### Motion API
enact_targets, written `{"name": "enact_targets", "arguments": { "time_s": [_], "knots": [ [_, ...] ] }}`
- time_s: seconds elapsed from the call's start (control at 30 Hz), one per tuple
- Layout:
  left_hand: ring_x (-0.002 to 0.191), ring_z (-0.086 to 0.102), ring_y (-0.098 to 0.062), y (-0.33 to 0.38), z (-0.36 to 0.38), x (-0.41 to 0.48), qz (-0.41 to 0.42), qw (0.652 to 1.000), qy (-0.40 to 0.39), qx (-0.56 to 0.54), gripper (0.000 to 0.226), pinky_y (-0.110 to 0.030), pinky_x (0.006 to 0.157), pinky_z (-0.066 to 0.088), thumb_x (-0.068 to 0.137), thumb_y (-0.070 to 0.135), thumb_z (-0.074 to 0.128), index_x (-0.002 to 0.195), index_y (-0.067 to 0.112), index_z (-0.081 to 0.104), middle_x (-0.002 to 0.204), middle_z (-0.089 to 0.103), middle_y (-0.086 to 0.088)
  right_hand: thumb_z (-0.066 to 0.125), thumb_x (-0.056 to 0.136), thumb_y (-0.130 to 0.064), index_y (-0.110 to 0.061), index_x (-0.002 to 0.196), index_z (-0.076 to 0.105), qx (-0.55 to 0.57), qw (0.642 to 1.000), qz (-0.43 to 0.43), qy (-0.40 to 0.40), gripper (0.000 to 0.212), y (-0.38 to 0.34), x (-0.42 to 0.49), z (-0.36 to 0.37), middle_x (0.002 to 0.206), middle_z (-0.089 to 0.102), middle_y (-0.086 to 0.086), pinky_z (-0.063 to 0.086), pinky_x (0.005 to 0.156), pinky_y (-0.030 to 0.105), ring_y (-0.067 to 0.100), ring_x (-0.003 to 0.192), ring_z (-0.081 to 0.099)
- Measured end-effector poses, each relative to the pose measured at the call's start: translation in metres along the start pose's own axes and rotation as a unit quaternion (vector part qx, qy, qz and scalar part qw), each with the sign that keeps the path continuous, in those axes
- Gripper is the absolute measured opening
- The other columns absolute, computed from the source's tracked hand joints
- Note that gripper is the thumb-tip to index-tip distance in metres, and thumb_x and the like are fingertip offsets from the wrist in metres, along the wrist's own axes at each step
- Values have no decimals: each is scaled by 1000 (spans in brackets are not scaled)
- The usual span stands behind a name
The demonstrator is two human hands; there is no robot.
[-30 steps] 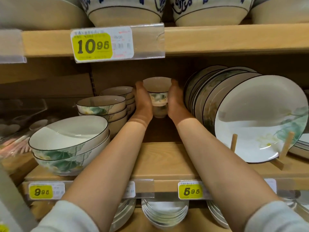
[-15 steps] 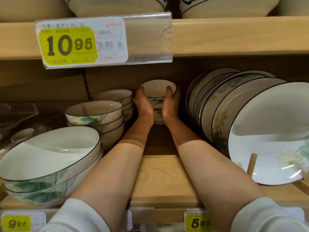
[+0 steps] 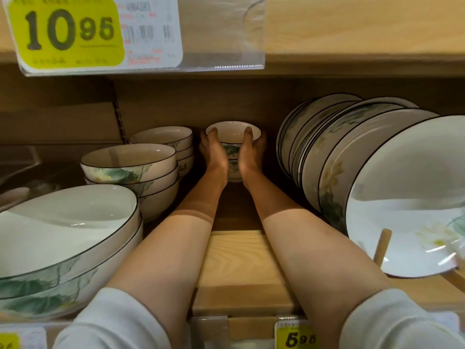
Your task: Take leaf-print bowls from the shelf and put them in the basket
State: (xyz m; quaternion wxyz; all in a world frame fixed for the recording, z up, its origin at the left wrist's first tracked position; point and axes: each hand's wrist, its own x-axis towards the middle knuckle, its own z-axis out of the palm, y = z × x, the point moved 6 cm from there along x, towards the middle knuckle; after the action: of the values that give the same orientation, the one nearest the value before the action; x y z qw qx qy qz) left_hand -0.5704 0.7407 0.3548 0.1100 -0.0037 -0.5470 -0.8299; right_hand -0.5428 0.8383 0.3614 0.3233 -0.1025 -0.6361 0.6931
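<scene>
As I reach with both arms to the back of the shelf [image 3: 241, 268], my hands clasp a small leaf-print bowl [image 3: 234, 133] from either side. My left hand [image 3: 214, 156] curls round its left wall and my right hand [image 3: 251, 154] round its right wall, each with a thumb hooked over the dark rim. The bowl stands upright at the middle of the shelf's back edge, directly above a second small bowl [image 3: 234, 172]; I cannot tell whether the two touch.

Just left of my left hand a stack of like bowls [image 3: 163, 138] stands at the back. In front of it is a stack of wider bowls [image 3: 130, 167], and two big bowls [image 3: 63, 235] are nested at the shelf's front left corner. Right of my right arm a row of plates [image 3: 352, 159] leans on edge, the front one propped by a wooden peg [image 3: 381, 248]. A 10.95 tag [image 3: 68, 34] hangs from the board above, and a 5.95 tag [image 3: 299, 338] sits on the shelf's front edge.
</scene>
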Motion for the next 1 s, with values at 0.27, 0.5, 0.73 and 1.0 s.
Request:
{"name": "enact_targets", "arguments": {
  "time_s": [0.27,0.5,0.73,1.0],
  "knots": [
    [134,44,-30,-13,5,9,-40,999,-4,-17,58,-51,110,38,94,51,35,147,25,38,150,40,-10,38,100,-46,-20,154,19,0,1000,29,9,63,10,6,-4,156,28,9,27,115,45,29,141,30],
    [128,48,-29,-19,-2,11,-59,998,5,3,58,-49,107,41,95,53,34,146,26,36,147,42,-9,38,99,-50,-20,154,19,-6,999,47,6,66,17,8,-2,157,27,9,25,116,48,29,143,27],
    [136,39,-31,-18,-3,8,-63,997,21,48,65,-52,110,35,95,54,32,153,26,22,154,31,-10,37,99,-52,-23,155,10,-3,998,62,-10,68,19,8,-2,159,22,7,24,117,48,29,145,24],
    [134,39,-30,-13,-2,0,-34,996,23,85,59,-52,109,36,98,49,29,151,25,28,154,29,-8,34,100,-51,-27,155,2,-14,998,56,-15,68,16,8,-5,162,12,5,18,118,48,29,147,16]
  ]
}}
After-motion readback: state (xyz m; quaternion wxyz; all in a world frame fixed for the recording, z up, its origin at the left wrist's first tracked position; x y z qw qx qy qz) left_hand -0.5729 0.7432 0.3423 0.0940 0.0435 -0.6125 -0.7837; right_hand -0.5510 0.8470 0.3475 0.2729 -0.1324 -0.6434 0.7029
